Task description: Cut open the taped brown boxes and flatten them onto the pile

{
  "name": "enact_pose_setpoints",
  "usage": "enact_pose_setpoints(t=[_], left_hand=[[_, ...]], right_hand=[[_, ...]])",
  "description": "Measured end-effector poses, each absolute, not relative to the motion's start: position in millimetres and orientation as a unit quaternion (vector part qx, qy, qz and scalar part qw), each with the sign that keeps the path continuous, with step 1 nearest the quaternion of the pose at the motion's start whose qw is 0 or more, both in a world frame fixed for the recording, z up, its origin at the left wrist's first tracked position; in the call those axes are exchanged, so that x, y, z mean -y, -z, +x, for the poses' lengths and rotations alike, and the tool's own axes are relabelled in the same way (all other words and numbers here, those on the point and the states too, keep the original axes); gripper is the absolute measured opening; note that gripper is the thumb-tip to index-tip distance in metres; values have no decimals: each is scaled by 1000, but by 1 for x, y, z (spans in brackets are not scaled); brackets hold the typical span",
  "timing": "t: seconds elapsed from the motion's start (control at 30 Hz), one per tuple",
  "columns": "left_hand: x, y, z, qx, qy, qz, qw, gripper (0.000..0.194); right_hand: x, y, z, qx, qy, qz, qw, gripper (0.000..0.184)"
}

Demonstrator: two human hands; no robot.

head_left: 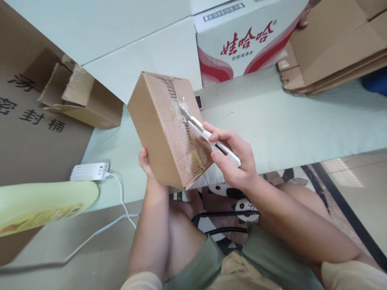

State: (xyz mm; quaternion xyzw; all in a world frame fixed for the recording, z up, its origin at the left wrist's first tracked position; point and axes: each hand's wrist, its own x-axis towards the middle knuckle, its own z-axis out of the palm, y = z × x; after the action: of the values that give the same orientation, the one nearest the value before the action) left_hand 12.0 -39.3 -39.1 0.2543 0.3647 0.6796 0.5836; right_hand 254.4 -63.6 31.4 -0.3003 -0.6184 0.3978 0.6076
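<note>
A brown cardboard box [154,125] is tilted up in front of me, its taped seam facing right. My left hand [146,163] grips its lower left side; the thumb shows, and the other fingers are hidden behind the box. In my right hand [236,155] is a white utility knife [222,147], with the fingers wrapped round its handle. The blade's tip touches the clear tape along the seam, near the middle of that face. Loose, wrinkled tape sticks up around the tip.
A white-and-red carton [242,48] stands at the back, with part of another person's hand [304,18] at its right edge. Flattened cardboard [335,48] lies at right. Leftward are an open small box [90,96], a power bank [90,171] with a cable and a yellow-green bottle [48,201].
</note>
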Motion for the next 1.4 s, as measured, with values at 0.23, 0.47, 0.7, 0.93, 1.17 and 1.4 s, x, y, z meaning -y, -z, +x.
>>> enact_pose_setpoints(t=[0.23,0.47,0.7,0.93,1.17,1.4], left_hand=[[39,27,25,-363,-694,249,569,57],[43,19,32,-342,-702,228,582,58],[40,14,33,-359,-704,238,565,56],[35,15,23,-348,-693,251,580,59],[35,14,19,-339,-701,255,573,55],[34,12,15,-348,-702,267,562,56]], right_hand=[[62,-31,254,622,-395,-298,606,19],[60,-32,254,623,-405,-293,601,19],[62,-31,255,619,-426,-289,594,17],[63,-31,261,596,-423,-277,624,15],[65,-34,265,584,-407,-279,644,16],[69,-38,268,589,-398,-302,635,19]])
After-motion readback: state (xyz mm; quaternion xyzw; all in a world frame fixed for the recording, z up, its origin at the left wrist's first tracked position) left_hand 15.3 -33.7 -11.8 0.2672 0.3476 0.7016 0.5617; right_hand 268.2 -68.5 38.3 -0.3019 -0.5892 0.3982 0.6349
